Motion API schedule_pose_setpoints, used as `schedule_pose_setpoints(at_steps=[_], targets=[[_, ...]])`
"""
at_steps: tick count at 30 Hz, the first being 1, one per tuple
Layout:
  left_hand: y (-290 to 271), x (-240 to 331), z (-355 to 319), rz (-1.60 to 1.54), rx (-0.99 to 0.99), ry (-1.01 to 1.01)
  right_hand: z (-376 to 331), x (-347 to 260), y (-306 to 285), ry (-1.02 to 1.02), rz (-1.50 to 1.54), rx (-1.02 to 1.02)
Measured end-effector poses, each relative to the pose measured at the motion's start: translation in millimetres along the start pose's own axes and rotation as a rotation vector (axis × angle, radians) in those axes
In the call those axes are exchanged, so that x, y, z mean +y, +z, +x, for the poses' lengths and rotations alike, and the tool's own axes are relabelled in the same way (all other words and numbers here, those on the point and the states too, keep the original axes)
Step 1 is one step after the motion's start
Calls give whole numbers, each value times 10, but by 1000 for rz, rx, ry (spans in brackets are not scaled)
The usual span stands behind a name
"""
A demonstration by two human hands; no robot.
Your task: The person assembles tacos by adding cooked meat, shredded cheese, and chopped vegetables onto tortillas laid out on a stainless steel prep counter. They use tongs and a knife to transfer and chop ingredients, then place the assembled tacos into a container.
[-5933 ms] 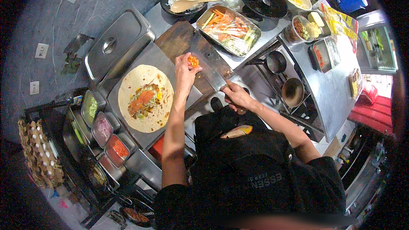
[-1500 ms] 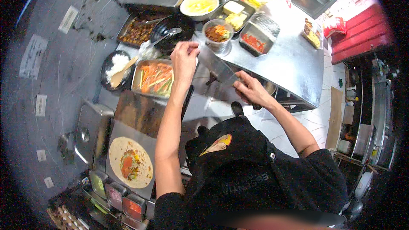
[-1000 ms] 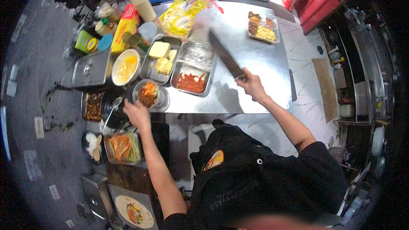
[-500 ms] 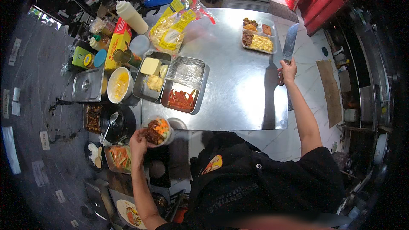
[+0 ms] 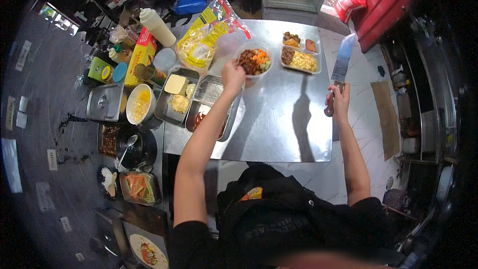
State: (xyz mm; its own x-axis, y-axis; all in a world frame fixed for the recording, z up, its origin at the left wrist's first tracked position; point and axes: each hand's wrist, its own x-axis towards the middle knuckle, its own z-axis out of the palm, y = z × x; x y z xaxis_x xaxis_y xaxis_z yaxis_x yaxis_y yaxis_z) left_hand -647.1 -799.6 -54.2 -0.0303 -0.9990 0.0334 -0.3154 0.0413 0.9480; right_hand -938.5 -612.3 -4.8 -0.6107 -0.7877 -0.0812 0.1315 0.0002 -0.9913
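Note:
My left hand grips the rim of a round clear plastic bowl over the steel table. Dark brown meat, orange carrot pieces and pale green vegetable chunks fill the bowl. In my right hand is a large knife, its dark handle in my fist and its broad blade pointing away and up past the table's right edge. Between the bowl and the knife, a clear compartment tray holds scrambled egg, brown meat and other pieces of food.
On the left stand a steel pan with butter, a steel pan of red strips partly behind my forearm, a white bowl and a squeeze bottle. A plastic bag of yellow food lies behind them. The steel table has a squared front edge.
My left hand has carried the bowl from beyond the table's front left corner up and right, over the table's back part. The knife stays in my right hand, slightly lower in view.

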Motion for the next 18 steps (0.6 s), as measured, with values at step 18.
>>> schedule_pose_setpoints(at_steps=[18], targets=[[-1491, 97, -2935, -430, 134, -272, -1460, -138, 1797, 219, 334, -954]])
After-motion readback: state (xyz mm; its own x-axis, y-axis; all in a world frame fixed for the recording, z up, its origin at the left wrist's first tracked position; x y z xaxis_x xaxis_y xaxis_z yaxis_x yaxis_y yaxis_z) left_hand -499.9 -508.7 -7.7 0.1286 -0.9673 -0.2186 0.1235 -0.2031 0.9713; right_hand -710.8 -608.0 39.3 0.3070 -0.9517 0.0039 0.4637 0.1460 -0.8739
